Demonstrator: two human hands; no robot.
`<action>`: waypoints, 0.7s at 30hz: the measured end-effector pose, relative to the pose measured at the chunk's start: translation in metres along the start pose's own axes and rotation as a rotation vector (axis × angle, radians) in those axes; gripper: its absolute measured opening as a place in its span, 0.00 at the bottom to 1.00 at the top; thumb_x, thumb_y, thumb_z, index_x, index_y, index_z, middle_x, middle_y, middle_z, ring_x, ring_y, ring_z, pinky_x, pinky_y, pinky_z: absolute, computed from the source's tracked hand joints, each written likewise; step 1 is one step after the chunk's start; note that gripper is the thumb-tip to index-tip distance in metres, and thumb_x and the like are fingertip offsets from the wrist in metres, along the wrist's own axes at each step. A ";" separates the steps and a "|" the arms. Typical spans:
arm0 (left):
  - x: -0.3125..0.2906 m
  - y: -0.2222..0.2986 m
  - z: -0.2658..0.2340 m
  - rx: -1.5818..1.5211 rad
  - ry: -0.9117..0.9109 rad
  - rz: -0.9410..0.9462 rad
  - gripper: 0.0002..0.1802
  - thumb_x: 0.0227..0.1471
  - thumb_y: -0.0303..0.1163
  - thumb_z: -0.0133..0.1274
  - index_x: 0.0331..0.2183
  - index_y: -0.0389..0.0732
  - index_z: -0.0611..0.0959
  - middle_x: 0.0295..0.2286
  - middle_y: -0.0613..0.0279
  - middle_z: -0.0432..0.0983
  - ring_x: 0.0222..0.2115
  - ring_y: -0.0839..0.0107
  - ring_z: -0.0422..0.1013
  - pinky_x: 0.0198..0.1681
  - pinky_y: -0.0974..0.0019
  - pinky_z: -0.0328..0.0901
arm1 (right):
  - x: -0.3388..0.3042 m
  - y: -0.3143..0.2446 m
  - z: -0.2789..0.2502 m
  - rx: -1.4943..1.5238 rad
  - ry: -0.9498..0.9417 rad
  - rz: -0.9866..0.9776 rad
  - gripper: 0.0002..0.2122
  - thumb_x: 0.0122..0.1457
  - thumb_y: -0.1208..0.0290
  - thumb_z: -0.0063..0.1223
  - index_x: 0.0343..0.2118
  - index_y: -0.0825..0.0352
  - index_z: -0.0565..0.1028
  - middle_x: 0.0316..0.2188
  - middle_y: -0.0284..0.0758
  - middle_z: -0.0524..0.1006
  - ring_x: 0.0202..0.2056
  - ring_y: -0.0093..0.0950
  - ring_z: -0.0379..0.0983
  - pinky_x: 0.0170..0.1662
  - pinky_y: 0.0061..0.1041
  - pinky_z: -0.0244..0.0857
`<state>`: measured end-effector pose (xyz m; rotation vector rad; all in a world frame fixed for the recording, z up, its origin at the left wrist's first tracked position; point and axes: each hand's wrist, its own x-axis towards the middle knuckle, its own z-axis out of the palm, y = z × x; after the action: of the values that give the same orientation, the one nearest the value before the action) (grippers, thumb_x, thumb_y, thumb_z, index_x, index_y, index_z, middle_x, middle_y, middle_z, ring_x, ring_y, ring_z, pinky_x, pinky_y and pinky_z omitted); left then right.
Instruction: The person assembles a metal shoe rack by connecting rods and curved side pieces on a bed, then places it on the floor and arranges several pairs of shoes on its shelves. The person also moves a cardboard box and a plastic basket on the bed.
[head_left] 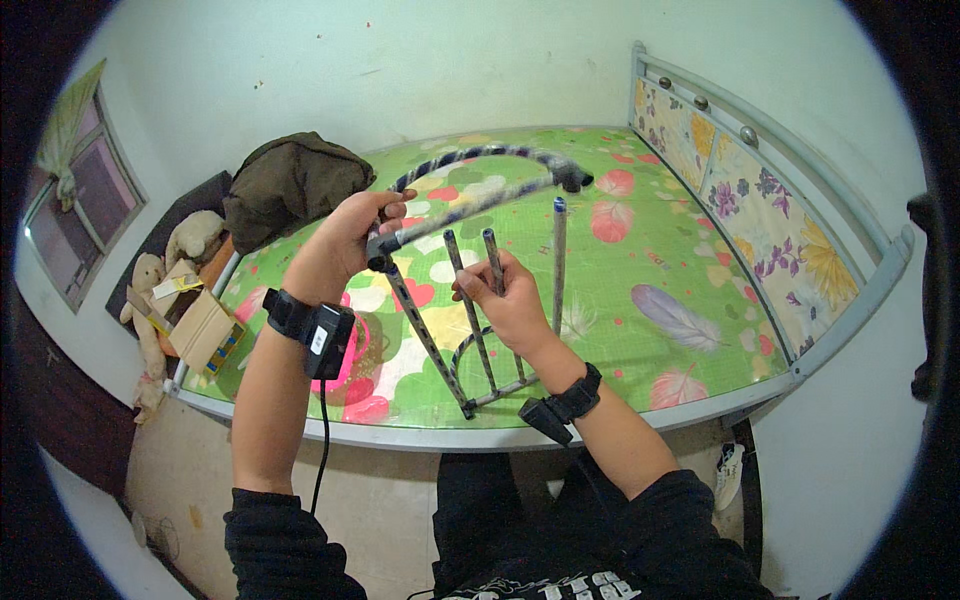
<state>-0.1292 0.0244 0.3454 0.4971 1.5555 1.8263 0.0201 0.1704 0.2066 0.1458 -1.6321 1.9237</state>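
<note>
A tube frame with a grey and dark marbled pattern stands on the bed, its base (pixel 487 397) near the front edge. Above it my left hand (pixel 362 232) grips the upper frame piece (pixel 480 203), made of a curved tube and a straight one joined by black corner connectors. Its near-left connector sits at the top of the left upright tube (pixel 415 315). The right upright tube (pixel 559 265) has a free top end, apart from the right connector. Between them rise two thinner tubes; my right hand (pixel 508 302) pinches the right thin tube (pixel 492 247), beside the left thin tube (pixel 468 300).
The bed (pixel 640 350) has a green patterned cover and a floral headboard (pixel 750 170) on the right. A pink openwork item (pixel 350 385) lies behind my left forearm. A dark brown cloth bundle (pixel 290 190), plush toys (pixel 195 235) and an open cardboard box (pixel 200 330) are at the left.
</note>
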 end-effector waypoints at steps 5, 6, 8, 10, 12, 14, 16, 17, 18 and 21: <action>0.000 -0.001 0.002 0.009 0.014 0.018 0.12 0.62 0.23 0.43 0.46 0.29 0.71 0.19 0.75 0.63 0.14 0.84 0.57 0.15 0.78 0.55 | 0.000 0.002 -0.001 -0.022 0.042 -0.019 0.12 0.61 0.72 0.62 0.32 0.68 0.68 0.27 0.35 0.80 0.31 0.23 0.79 0.38 0.24 0.73; -0.001 -0.002 0.004 0.012 0.017 0.016 0.11 0.61 0.23 0.44 0.45 0.29 0.71 0.19 0.75 0.63 0.14 0.84 0.57 0.15 0.77 0.55 | 0.000 0.003 -0.001 -0.023 0.052 -0.028 0.13 0.61 0.70 0.63 0.31 0.68 0.68 0.28 0.36 0.80 0.31 0.22 0.79 0.36 0.23 0.72; -0.003 -0.003 0.006 0.025 0.002 0.010 0.12 0.61 0.23 0.44 0.45 0.29 0.72 0.19 0.75 0.62 0.14 0.84 0.57 0.15 0.78 0.54 | 0.000 0.004 0.000 -0.043 0.063 -0.034 0.14 0.60 0.68 0.64 0.30 0.68 0.68 0.27 0.36 0.81 0.31 0.21 0.79 0.35 0.22 0.71; -0.006 -0.006 0.004 0.162 0.022 0.137 0.13 0.62 0.24 0.45 0.47 0.29 0.73 0.21 0.75 0.64 0.16 0.85 0.59 0.18 0.80 0.56 | 0.002 0.004 0.001 -0.060 0.078 -0.035 0.15 0.59 0.67 0.65 0.29 0.68 0.68 0.26 0.36 0.81 0.30 0.20 0.78 0.34 0.22 0.70; -0.009 -0.009 -0.003 0.383 -0.046 0.238 0.14 0.62 0.25 0.47 0.48 0.30 0.75 0.27 0.73 0.69 0.22 0.85 0.63 0.26 0.81 0.60 | 0.002 0.003 0.002 -0.071 0.102 0.015 0.16 0.59 0.66 0.66 0.27 0.68 0.68 0.26 0.36 0.81 0.30 0.19 0.77 0.33 0.22 0.69; -0.008 -0.002 -0.010 0.318 -0.422 0.199 0.16 0.60 0.23 0.50 0.50 0.33 0.77 0.35 0.69 0.73 0.32 0.84 0.67 0.37 0.80 0.64 | 0.005 -0.002 0.000 -0.116 0.076 -0.125 0.16 0.58 0.66 0.66 0.27 0.68 0.68 0.25 0.35 0.81 0.28 0.20 0.76 0.32 0.24 0.68; -0.011 -0.002 -0.014 0.421 -0.503 0.258 0.17 0.61 0.24 0.49 0.51 0.33 0.76 0.35 0.69 0.73 0.32 0.84 0.67 0.37 0.80 0.63 | -0.001 -0.006 -0.003 -0.164 0.058 -0.047 0.13 0.57 0.72 0.66 0.28 0.69 0.69 0.27 0.35 0.81 0.31 0.18 0.76 0.35 0.23 0.70; -0.015 -0.001 -0.014 0.511 -0.477 0.357 0.17 0.61 0.25 0.49 0.51 0.31 0.76 0.35 0.68 0.73 0.30 0.85 0.65 0.34 0.80 0.61 | -0.005 -0.008 -0.005 -0.195 0.073 -0.053 0.14 0.57 0.72 0.66 0.27 0.69 0.68 0.27 0.35 0.82 0.30 0.18 0.75 0.35 0.23 0.69; -0.019 -0.003 -0.012 0.521 -0.351 0.339 0.18 0.62 0.26 0.48 0.52 0.30 0.75 0.35 0.67 0.73 0.29 0.85 0.63 0.32 0.80 0.60 | -0.006 -0.008 -0.006 -0.227 0.087 -0.059 0.14 0.57 0.72 0.66 0.27 0.69 0.68 0.27 0.36 0.82 0.30 0.17 0.75 0.34 0.23 0.69; -0.038 -0.011 0.000 0.886 -0.097 0.561 0.19 0.63 0.27 0.45 0.53 0.26 0.73 0.36 0.64 0.72 0.25 0.85 0.59 0.28 0.80 0.56 | -0.008 -0.008 -0.004 -0.114 0.131 -0.159 0.16 0.53 0.67 0.68 0.27 0.69 0.70 0.24 0.39 0.80 0.27 0.30 0.78 0.32 0.30 0.70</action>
<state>-0.0999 -0.0014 0.3398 1.5218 2.2692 1.3255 0.0322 0.1717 0.2090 0.0983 -1.5894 1.6814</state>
